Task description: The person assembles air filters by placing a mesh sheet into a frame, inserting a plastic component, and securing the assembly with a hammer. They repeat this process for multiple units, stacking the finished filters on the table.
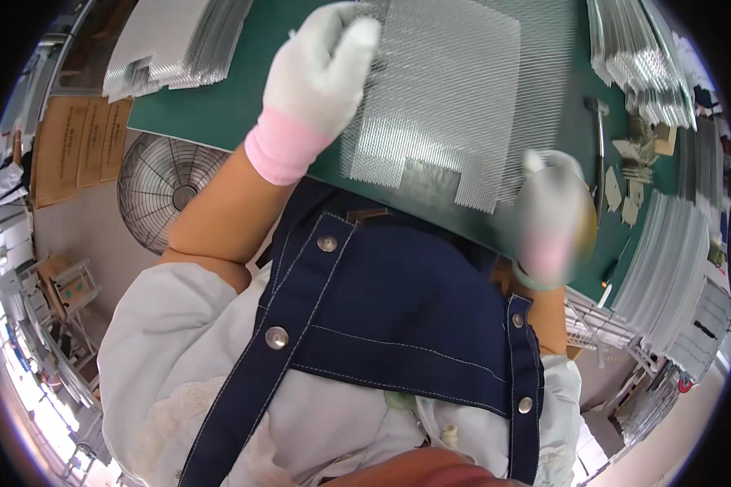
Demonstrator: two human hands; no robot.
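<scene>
On the green work mat [219,109], at roughly 12 o'clock from the wearer's chest, I log a sheet of expanded metal mesh [439,97] lying flat, its lower edge notched at both corners so a narrower tab points toward 6 o'clock. Left hand [321,69], in a white knit glove with a pink cuff, sits at the mesh's 9 o'clock edge; thumb and fingers are pressed together over that edge, pinching the sheet near its upper left corner. Right hand [552,215], same glove type, is heavily motion-blurred at about 4 o'clock from the mesh, just beside the sheet's lower right corner; I cannot tell whether its fingers are spread or closed, nor whether it touches the mesh. A stack of similar mesh sheets [179,40] lies at 10 o'clock on the mat's far left corner. More stacked mesh sheets [638,57] run along the 2 o'clock side, and another pile [666,268] fans out at 4 o'clock past the mat's edge. Between those two piles I note a small hammer [598,122] and some small pale cut pieces [625,191] on the mat. Off the mat at 9 o'clock, a round wire-guard floor fan [166,191] stands below, near flattened cardboard [77,146]. Wearer's dark denim apron [398,308] over a white top fills the lower centre.
</scene>
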